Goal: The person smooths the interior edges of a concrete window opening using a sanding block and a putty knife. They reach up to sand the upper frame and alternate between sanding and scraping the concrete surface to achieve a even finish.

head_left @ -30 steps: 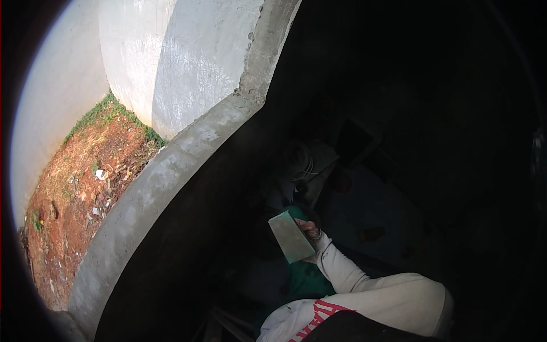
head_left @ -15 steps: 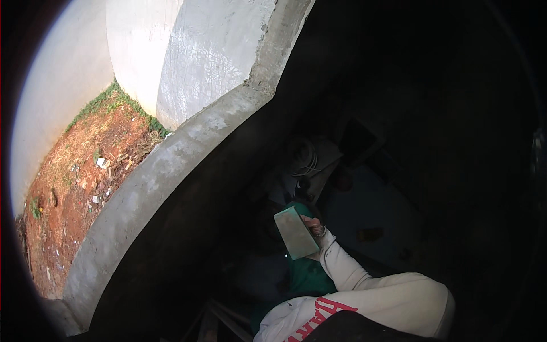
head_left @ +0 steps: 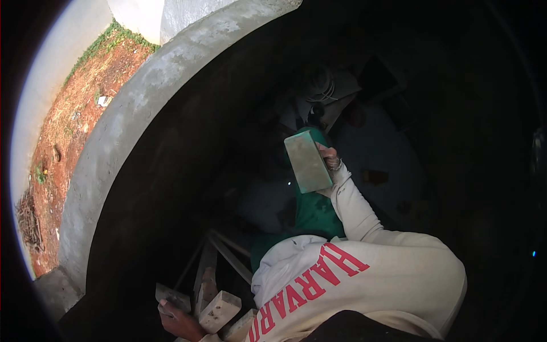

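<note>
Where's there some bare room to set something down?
The ledge shows bare between the red soil and the dark interior. It's crowded at the left hand, with its metal plate and the wood blocks close by, and around the coiled cable. Deep shadow hides much else.

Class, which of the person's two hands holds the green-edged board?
The right hand, farther forward, holds the board; the left hand, beside pale timber, grips a thin grey plate instead.
</note>
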A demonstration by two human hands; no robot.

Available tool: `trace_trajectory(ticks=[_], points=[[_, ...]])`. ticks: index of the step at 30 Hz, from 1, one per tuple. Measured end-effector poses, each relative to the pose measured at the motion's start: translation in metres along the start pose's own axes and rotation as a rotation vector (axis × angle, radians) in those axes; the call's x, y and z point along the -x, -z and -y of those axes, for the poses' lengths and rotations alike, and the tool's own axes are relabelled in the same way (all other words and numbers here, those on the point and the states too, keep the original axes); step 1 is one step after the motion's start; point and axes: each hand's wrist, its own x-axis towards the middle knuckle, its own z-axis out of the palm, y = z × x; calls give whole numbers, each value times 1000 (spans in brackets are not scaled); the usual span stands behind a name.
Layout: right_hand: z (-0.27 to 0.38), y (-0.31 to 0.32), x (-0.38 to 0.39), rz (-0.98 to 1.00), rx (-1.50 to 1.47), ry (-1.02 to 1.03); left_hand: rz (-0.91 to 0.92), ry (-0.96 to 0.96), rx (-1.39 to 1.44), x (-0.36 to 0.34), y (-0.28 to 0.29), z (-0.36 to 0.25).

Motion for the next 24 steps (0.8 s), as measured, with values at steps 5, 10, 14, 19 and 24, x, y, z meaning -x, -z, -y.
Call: trace_trajectory(ticks=[5,10,14,19,24], points=[[15,73,6,-87,125,41,73,-21,-112,12,-13,-9],[76,103,42,-680,245,387,13,125,-97,14,-18,-8],[122,245,80,-868,521,201,-20,100,-159,14,-20,-12],[114,342,68,-1006,945,-294,-133,172,-304,10,-18,1],[127,373,40,-1019,1588,-774,-108,140,-316,5,-5,18]])
